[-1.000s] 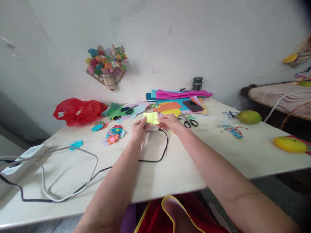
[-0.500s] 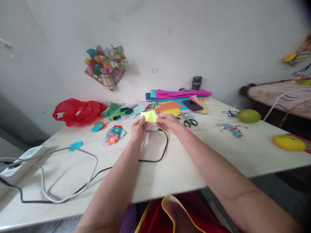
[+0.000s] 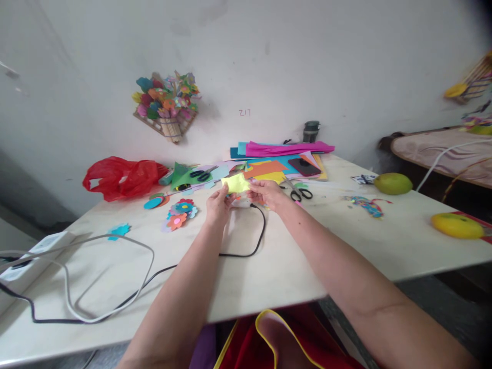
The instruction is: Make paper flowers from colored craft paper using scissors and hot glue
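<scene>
A small yellow paper piece (image 3: pixel 236 183) is held up between my two hands over the middle of the table. My left hand (image 3: pixel 219 205) pinches its left edge, and my right hand (image 3: pixel 266 193) grips its right edge. Just right of my right hand lie black-handled scissors (image 3: pixel 301 194). Paper flowers (image 3: pixel 181 212) in several colours are piled left of my left hand. Behind the yellow piece spread coloured paper sheets (image 3: pixel 269 167). A white object beneath my hands is mostly hidden, with a black cable (image 3: pixel 262 233) running from it.
At the left are a red plastic bag (image 3: pixel 125 177), a power strip (image 3: pixel 36 256) with looping cables, and a blue paper flower (image 3: pixel 119 231). A phone (image 3: pixel 304 166) rests on the sheets. Two mangoes (image 3: pixel 393 183) (image 3: pixel 457 226) sit at the right.
The yellow paper has shifted and tilted slightly between my fingers, its left end a little further left. Both hands have hardly moved and still hold it.
</scene>
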A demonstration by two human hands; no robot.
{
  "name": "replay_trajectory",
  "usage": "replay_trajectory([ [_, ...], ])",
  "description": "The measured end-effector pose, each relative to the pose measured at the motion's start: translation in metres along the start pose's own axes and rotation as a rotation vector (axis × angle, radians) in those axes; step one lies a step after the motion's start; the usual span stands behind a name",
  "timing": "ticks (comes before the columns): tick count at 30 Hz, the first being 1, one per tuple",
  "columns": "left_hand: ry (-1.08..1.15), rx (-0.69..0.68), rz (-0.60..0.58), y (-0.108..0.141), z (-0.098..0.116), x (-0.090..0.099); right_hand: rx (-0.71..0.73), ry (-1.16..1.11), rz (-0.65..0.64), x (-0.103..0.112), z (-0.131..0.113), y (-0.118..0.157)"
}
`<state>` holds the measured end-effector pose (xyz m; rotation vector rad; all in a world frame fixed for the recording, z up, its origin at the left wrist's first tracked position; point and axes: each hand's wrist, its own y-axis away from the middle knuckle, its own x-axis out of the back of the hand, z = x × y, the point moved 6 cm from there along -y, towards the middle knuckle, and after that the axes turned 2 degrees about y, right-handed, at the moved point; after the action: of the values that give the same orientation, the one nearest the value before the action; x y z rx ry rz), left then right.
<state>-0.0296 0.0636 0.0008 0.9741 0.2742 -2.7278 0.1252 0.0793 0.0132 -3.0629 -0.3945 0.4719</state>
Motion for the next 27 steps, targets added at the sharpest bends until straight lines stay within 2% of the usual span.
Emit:
replay_trajectory([
  [10, 0.009, 0.003, 0.021, -0.0003, -0.0003, 0.0015, 0.081, 0.126, 0.038, -0.001, -0.0019, -0.0028],
  [13, 0.01, 0.0, 0.034, 0.0, 0.0006, 0.0017, 0.098, 0.067, 0.039, 0.0013, 0.0009, -0.0061],
  [18, 0.022, 0.0, 0.042, 0.0004, 0.0022, 0.0014, 0.096, -0.111, -0.04, 0.0005, 0.0027, -0.0069],
  [21, 0.018, 0.003, 0.032, 0.0015, 0.0022, 0.0, 0.091, -0.106, -0.079, -0.0015, 0.0018, -0.0054],
  [27, 0.008, 0.016, 0.02, 0.0022, 0.0005, -0.001, 0.075, -0.04, -0.001, 0.0019, 0.0035, -0.0064],
])
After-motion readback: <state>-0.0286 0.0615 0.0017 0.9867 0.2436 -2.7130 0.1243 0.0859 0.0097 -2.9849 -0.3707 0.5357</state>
